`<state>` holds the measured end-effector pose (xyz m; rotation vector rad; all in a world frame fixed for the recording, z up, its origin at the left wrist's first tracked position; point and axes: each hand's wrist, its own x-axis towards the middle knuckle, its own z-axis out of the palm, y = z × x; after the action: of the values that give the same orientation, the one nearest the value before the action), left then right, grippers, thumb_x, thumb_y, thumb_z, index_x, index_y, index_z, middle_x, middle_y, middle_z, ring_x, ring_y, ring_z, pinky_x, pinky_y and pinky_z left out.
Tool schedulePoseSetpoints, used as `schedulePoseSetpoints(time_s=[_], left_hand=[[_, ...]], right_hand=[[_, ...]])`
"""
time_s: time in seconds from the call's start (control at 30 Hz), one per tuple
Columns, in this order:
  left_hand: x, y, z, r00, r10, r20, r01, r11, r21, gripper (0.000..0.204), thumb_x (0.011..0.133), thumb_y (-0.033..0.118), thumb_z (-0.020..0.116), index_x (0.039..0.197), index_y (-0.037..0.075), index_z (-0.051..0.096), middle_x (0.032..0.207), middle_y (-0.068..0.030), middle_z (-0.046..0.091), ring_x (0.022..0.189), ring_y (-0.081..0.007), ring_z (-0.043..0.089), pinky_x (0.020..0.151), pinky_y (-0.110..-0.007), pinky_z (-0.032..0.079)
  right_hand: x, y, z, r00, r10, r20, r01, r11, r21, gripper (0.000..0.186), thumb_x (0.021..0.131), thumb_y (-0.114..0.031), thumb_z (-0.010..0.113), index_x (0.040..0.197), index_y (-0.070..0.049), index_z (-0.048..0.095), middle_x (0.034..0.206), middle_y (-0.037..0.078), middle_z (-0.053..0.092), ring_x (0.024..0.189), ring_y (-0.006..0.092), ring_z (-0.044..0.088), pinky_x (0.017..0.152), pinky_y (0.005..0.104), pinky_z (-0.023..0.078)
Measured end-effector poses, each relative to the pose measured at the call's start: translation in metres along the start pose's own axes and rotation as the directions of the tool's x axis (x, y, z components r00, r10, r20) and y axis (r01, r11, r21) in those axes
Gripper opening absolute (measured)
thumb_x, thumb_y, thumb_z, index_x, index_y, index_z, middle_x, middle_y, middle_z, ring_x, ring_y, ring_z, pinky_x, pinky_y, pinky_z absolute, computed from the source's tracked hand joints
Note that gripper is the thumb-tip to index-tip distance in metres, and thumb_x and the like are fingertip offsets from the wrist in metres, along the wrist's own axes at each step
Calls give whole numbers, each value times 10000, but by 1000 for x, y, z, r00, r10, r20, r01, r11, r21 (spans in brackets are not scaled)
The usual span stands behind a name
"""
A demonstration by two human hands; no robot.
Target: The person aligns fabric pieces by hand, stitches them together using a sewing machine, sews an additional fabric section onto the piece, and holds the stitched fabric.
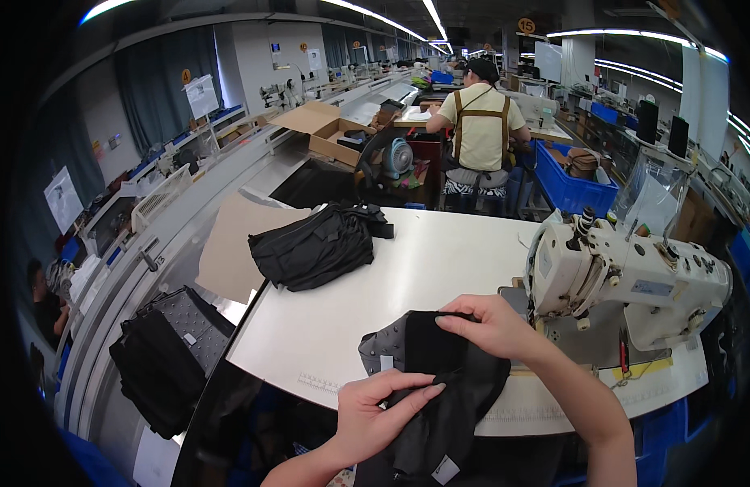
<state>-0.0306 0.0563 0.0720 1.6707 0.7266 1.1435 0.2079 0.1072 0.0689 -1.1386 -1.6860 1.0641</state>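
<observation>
A black fabric piece (488, 377) with a grey patterned panel and small white labels lies over the front edge of the white sewing table, partly hanging down. My left hand (383, 412) pinches it near its middle between thumb and fingers. Further up and to the right, my right hand (492, 326) is closed on its upper edge, thumb on top. Just right of that hand stands a white industrial sewing machine (586, 272); the fabric is apart from its needle area, as far as I can see.
A black fabric bundle (318, 247) rests at the table's far left. Beside the table, more black and grey pieces (168, 357) lie on a metal surface. Red-handled snips (624, 353) are near the machine. Ahead, a person (482, 122) sits beside a blue bin (578, 183).
</observation>
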Motion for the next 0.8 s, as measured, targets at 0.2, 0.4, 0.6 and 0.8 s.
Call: schedulePoseSetpoints(time_s=[0.2,0.4,0.6,0.8], left_hand=[[12,0,14,998,29,-52,-31,998,-46,161,882,40,762,1033,-11,748,907,-55,753,819,-57,665,722,-192,516],[5,-7,23,998,-55,-33,48,985,-167,165,887,25,754,1046,-11,729,950,-49,753,851,-61,668,744,-191,527],[-7,-29,16,997,-68,21,70,995,-77,349,806,22,826,1116,-14,670,1156,-139,686,1072,-146,642,909,-270,504],[14,-13,-37,811,347,470,-478,856,194,481,619,257,965,972,59,705,1001,-93,726,1009,-243,691,942,-388,502]], right_hand=[[-58,-56,4,996,-89,-23,87,994,-64,252,991,-188,660,1159,-3,697,833,24,715,742,13,564,661,195,466],[-77,-54,14,983,-172,-61,169,984,-52,301,963,-221,704,1210,-49,699,751,12,700,675,4,552,591,202,453],[-84,-53,25,989,-115,-96,94,974,-204,246,949,-188,706,1156,-56,700,696,48,662,582,61,572,534,232,451],[-103,-73,50,924,-366,108,381,899,-216,185,984,-151,629,1130,-55,568,683,117,629,546,272,651,501,367,498]])
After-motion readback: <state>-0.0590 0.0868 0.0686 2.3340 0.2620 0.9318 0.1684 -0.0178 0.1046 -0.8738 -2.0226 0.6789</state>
